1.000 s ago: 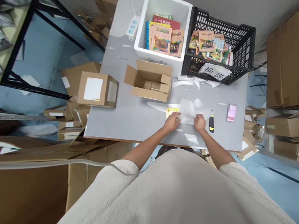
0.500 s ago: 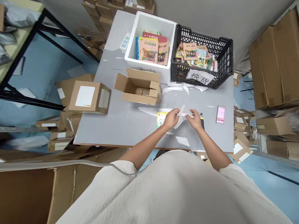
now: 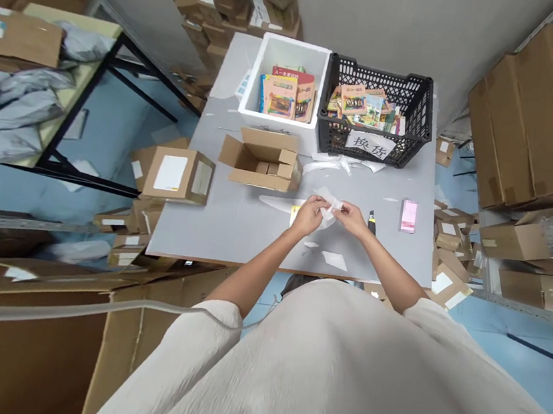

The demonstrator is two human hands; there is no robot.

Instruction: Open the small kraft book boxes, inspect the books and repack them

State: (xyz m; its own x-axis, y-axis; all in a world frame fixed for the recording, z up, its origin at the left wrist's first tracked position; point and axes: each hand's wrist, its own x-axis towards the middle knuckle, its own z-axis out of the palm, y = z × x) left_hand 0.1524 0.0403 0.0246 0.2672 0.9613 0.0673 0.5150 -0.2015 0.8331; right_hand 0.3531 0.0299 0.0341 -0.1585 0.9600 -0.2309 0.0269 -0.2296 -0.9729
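Between my two hands is a crumpled piece of thin white wrapping [image 3: 329, 207]; I cannot tell whether it is paper or plastic. My left hand [image 3: 308, 215] is closed on its left side, and my right hand [image 3: 352, 218] pinches its right side. Partly hidden beneath my left hand, a booklet with a yellow edge [image 3: 295, 212] lies on the grey table [image 3: 223, 227]. A black and yellow box cutter [image 3: 372, 223] rests just right of my right hand. White scraps [image 3: 334, 260] lie on the table nearer to me.
An open cardboard box [image 3: 265, 160] stands left of my hands. Behind are a white foam box [image 3: 250, 96] and a black crate [image 3: 406, 139], both holding books. A phone [image 3: 408, 216] lies at the right. A closed carton [image 3: 179, 174] sits at the left edge.
My hands have come closer together and bunched up the white strip that was stretched between them. The box cutter shows more fully now. The camera view has shifted slightly.
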